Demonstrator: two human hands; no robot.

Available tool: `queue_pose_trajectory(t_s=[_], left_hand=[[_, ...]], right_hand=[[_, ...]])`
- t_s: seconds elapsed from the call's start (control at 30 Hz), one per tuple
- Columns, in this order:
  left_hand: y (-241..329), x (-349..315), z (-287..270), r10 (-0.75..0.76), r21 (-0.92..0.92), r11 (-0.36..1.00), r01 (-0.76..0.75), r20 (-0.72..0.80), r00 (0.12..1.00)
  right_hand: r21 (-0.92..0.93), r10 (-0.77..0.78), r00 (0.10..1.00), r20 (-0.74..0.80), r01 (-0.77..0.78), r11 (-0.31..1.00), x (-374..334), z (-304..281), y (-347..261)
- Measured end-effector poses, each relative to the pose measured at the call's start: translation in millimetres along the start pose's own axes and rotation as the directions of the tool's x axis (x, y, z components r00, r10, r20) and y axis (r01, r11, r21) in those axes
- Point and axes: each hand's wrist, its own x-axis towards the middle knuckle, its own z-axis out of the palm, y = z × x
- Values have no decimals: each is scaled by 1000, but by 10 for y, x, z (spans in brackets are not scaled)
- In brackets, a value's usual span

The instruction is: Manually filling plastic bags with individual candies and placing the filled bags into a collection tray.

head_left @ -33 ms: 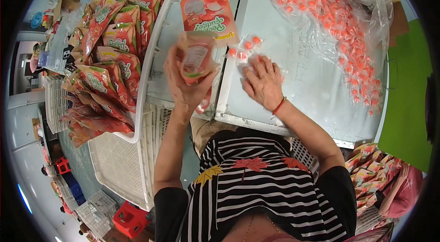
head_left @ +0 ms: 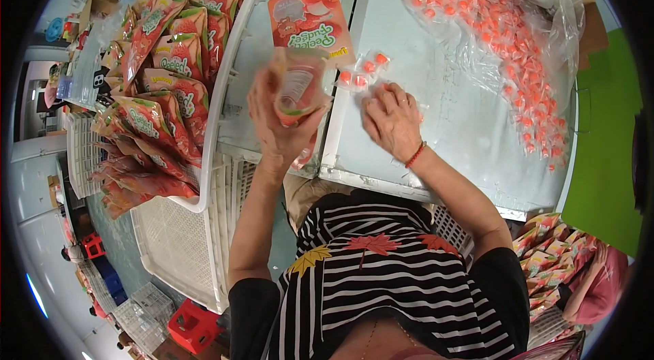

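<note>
Two hands split the work: my left hand (head_left: 279, 130) grips an open pouch (head_left: 298, 89) upright at frame centre, mouth up for filling. My right hand (head_left: 390, 119) lies palm-down, fingers curled over loose wrapped candies (head_left: 361, 75) on the metal table (head_left: 470, 135), gathering them near the pouch.

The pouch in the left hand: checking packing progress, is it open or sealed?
Cannot tell: the pouch is blurred in the left hand.

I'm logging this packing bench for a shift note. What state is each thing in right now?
Red printed pouch: held upright in left hand.
Right hand: flat on the table, over wrapped orange candies.
Large clear plastic candy bag: open, lying flat.
White plastic basket: heaped with pouches.
</note>
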Motion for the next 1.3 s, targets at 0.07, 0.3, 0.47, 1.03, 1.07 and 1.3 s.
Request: queue_pose_trajectory(t_s=[0.07, 0.3, 0.47, 1.03, 1.07, 1.3], left_hand=[[79, 6, 21, 8, 35, 999, -9, 35, 999], [156, 29, 194, 88, 63, 992, -108, 260, 961], [249, 45, 301, 98, 76, 989, -124, 277, 956], [312, 82, 523, 75, -30, 997, -69, 298, 951], [352, 131, 517, 59, -53, 998, -44, 318, 946], [373, 123, 592, 29, -62, 998, -9, 327, 945]], right_hand=[[-5, -20, 998, -52, 20, 1000, 59, 18, 88], [437, 333, 920, -209, -217, 873, 319, 0, 342], [945, 743, 666, 70, -283, 165, 778, -443, 37], [642, 408, 857, 314, -508, 574, 847, -464, 3], [686, 452, 867, 210, -461, 564, 904, -475, 1], [751, 549, 834, 55, -397, 528, 1127, -506, -25]])
